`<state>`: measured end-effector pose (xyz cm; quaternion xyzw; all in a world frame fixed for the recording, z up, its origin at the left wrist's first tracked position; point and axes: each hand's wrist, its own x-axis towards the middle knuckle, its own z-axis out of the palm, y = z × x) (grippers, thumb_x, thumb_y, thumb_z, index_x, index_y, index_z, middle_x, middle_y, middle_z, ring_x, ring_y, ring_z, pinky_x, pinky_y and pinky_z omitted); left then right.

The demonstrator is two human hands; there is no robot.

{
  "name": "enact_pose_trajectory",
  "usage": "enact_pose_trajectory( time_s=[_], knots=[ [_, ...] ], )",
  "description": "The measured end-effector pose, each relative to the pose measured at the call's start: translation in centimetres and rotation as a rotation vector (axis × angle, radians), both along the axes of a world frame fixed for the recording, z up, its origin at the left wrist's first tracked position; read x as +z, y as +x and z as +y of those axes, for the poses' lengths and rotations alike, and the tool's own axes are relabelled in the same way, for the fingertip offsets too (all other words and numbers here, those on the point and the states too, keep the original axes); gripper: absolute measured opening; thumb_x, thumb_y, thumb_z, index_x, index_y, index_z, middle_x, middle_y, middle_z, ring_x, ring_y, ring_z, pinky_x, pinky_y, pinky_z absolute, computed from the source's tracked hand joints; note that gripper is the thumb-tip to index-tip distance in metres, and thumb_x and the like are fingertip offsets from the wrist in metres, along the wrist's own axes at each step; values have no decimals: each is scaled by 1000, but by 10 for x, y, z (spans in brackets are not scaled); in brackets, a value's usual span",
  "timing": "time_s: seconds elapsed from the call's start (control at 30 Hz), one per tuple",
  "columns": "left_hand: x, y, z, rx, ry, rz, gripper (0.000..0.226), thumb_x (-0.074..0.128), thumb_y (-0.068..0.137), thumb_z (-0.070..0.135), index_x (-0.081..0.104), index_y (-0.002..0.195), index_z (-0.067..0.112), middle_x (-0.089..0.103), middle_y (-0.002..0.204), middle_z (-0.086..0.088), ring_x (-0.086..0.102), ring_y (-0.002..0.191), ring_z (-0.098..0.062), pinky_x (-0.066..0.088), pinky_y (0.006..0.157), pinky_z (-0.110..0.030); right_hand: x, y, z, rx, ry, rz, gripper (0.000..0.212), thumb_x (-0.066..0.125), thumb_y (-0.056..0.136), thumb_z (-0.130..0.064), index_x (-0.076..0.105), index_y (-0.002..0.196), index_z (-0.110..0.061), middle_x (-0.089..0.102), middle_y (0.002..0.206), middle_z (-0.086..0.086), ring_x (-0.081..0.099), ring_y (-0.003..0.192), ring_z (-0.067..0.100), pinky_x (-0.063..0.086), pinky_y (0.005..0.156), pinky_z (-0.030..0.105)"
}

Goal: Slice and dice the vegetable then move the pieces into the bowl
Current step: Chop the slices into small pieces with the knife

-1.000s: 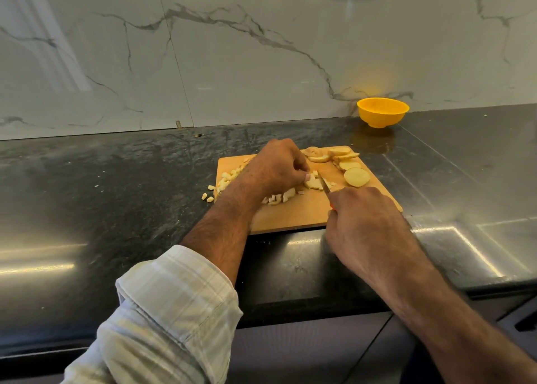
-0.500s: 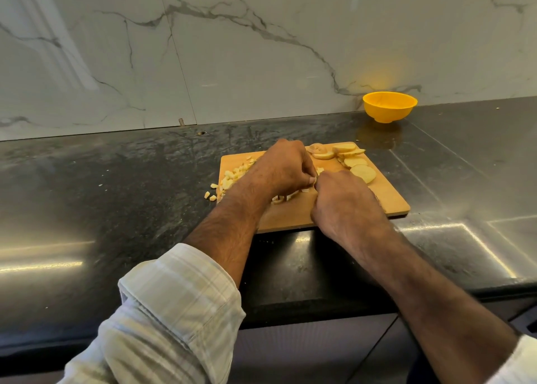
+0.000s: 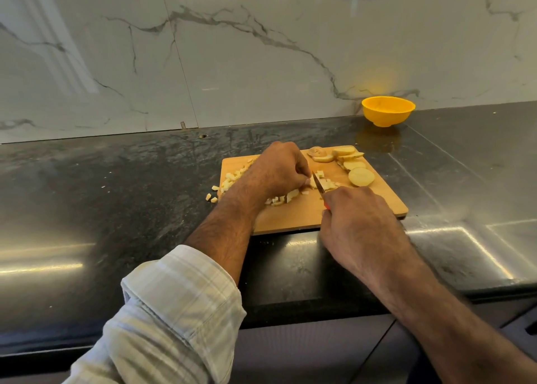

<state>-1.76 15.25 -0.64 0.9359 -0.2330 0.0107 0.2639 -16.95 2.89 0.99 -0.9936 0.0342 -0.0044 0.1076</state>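
Observation:
A wooden cutting board lies on the dark counter. Pale potato slices sit at its far right corner, and diced pieces are heaped at its left, a few spilled onto the counter. My left hand has its fingers curled down on potato strips at the board's middle. My right hand grips a knife with an orange handle; its blade points up beside the left fingers, cutting into the strips. A yellow bowl stands at the back right by the wall.
The black stone counter runs wide to the left and right of the board. A marble wall closes the back. The counter's front edge drops off just below my forearms, with grey cabinet fronts under it.
My right hand drew back toward me from beside the left hand, and the knife blade shows again. The left hand stayed on the strips. The view shifted slightly.

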Motion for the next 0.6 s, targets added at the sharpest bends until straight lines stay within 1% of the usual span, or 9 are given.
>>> enact_pose_trajectory(
  time_s=[0.17,0.27,0.33,0.37,0.4,0.47,0.53,0.6],
  knots=[
    [-3,3,-4,-12,12,38,8,82,91,15,84,97,20,78,95,9,69,97,-8,59,90,-29,-9,14,4,-2,17,21,30,64,100,-30,62,128,-24,62,114,2,60,99,19,58,84,36],
    [-3,4,-2,-16,5,25,7,83,89,15,85,92,21,77,94,9,68,94,-6,55,78,-20,-4,27,5,1,9,19,27,65,99,-25,64,125,-19,56,104,2,56,93,20,54,78,34],
    [-3,4,-2,-16,9,15,7,84,88,15,84,90,22,75,93,10,66,89,-3,49,70,-16,1,36,8,2,5,26,29,68,98,-24,63,126,-18,58,105,4,55,92,19,55,78,34],
    [-3,4,-3,-16,18,5,7,85,88,16,84,90,22,73,91,11,65,87,-3,49,70,-17,3,39,9,2,1,30,31,69,97,-24,63,127,-18,61,108,5,55,92,20,56,80,35],
    [-4,5,-3,-15,31,-8,6,85,88,18,84,90,24,71,89,13,63,86,-2,52,73,-21,4,40,9,3,-7,38,32,70,97,-24,62,128,-18,63,113,6,55,93,20,57,82,36],
    [-6,7,-3,-10,53,-20,6,85,89,21,84,90,27,68,88,16,60,86,-1,56,89,-33,2,35,8,12,-21,53,33,70,97,-24,62,128,-19,64,115,5,57,95,20,59,85,37],
    [-7,9,-2,-4,53,-19,5,84,89,24,83,89,28,68,90,18,59,92,-3,52,103,-46,-4,21,2,26,-30,55,29,67,98,-25,63,126,-22,62,110,2,58,96,18,58,83,35],
    [-8,11,0,-6,55,-22,3,85,89,27,83,89,30,70,93,19,59,100,-4,47,110,-53,-10,7,-8,25,-9,9,22,63,99,-28,64,121,-25,62,108,-2,57,94,16,53,78,32]
  ],
)
